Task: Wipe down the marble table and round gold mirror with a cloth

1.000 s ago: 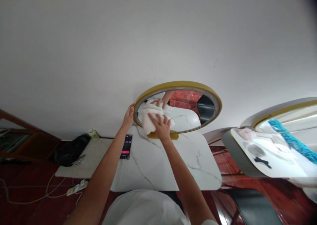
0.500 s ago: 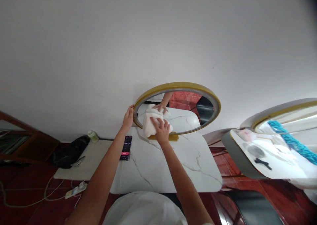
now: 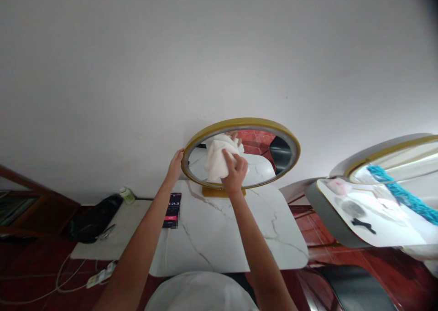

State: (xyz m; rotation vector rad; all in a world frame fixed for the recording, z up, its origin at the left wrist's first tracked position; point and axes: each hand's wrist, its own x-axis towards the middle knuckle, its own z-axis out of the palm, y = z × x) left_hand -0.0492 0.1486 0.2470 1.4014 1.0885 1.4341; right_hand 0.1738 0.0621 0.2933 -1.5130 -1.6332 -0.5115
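A round mirror (image 3: 260, 174) in a gold frame stands on a gold base (image 3: 212, 192), on a white marbled table (image 3: 226, 238) against the wall. My left hand (image 3: 175, 167) grips the left edge of the mirror's frame; some of its fingers are hidden behind the rim. My right hand (image 3: 235, 169) presses a white cloth (image 3: 217, 158) against the glass, left of the middle, with its fingers bent over the cloth. The glass reflects the cloth, fingertips and the tabletop.
A phone (image 3: 172, 209) showing a timer lies beside my left forearm, with a cable attached. At the right are another table (image 3: 369, 215) and gold-framed mirror (image 3: 356, 165). On the left are a black bag (image 3: 97, 217), a green-white bottle (image 3: 127, 194) and a power strip (image 3: 101, 274).
My right hand has slid the cloth up and slightly right across the glass. My left hand stays on the frame. The whole view has shifted a little.
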